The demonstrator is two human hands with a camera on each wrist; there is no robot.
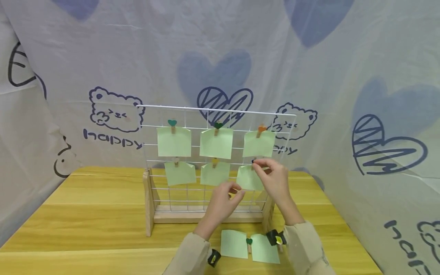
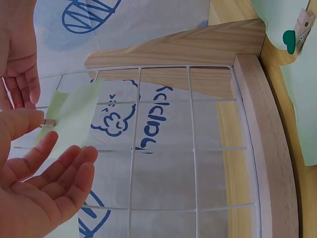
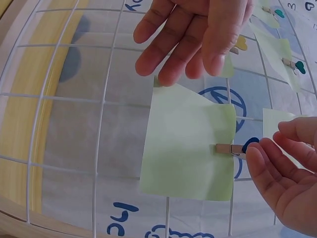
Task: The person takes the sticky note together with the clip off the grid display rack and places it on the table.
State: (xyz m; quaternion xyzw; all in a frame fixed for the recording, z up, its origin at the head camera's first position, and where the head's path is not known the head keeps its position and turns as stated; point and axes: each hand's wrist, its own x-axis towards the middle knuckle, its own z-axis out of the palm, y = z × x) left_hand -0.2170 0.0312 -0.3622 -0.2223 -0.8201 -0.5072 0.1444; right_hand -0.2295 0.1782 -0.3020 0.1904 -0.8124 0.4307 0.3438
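A pale green paper (image 1: 248, 178) hangs at the right end of the lower row on a white wire grid (image 1: 192, 194). A wooden clothespin (image 3: 225, 148) with a dark blue heart clips its upper edge. My right hand (image 1: 275, 181) is at that clothespin, thumb and fingertips close around the heart. Below the same paper, my left hand (image 1: 225, 200) is half curled with thumb and fingers apart, holding nothing. In the left wrist view, the left thumb (image 2: 22, 124) overlaps the clothespin's end, and the right hand (image 2: 20, 59) comes in from the top left.
Several other green papers (image 1: 174, 142) hang on the grid by heart clothespins. The grid's wooden stand (image 1: 206, 217) sits on the wood-grain table (image 1: 86, 221). Two papers (image 1: 233, 244) and a green-heart clothespin (image 1: 249, 246) lie in front. A printed curtain (image 1: 154, 57) hangs behind.
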